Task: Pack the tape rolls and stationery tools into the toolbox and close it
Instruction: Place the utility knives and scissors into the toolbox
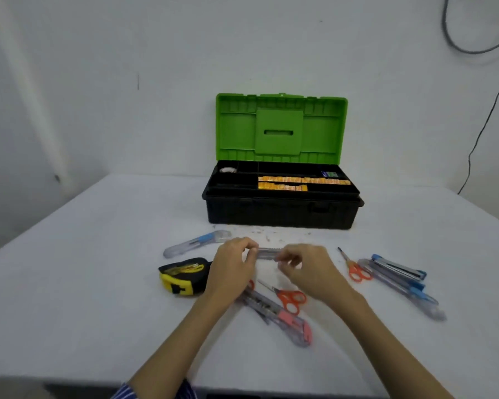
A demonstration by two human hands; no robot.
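Both hands — left hand [233, 259] and right hand [303, 264] — pinched a clear utility knife [267, 252] (blurred) between curled fingers, near the open toolbox [280, 210].

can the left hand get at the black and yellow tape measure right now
Probably not straight away: the left hand is pinching one end of the clear utility knife together with the right hand. The black and yellow tape measure lies uncovered just beside it.
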